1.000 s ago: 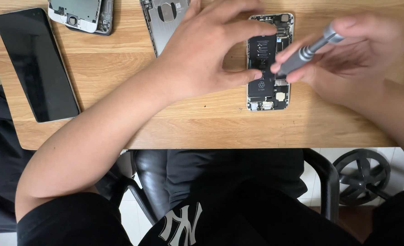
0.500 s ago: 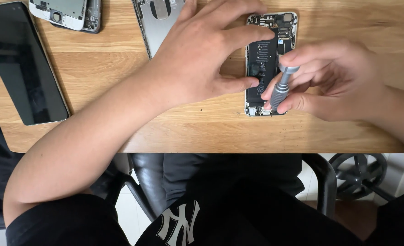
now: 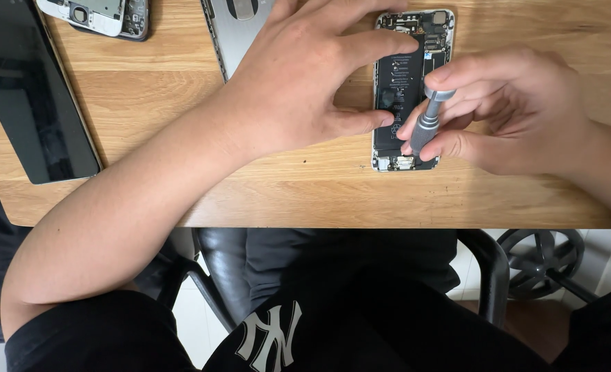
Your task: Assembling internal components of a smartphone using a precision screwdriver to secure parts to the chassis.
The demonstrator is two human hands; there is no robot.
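Observation:
An opened phone (image 3: 407, 76) lies on the wooden table (image 3: 319, 186), its black battery and small parts exposed. My left hand (image 3: 312, 76) rests across it from the left, with the index finger on its upper part and the thumb at its lower middle. My right hand (image 3: 505, 114) grips a small grey screwdriver (image 3: 429, 120), held nearly upright, its tip down at the phone's lower end near the connector.
A dark tablet (image 3: 33, 89) lies at the table's left edge. A silver phone back shell (image 3: 236, 27) and another stripped phone frame (image 3: 99, 15) sit at the far side. Below the table edge are a black chair (image 3: 488, 269) and my dark shorts.
My right hand swung the screwdriver from a slanted, sideways hold to nearly upright and brought its tip down onto the phone's lower end. My left hand stayed on the phone.

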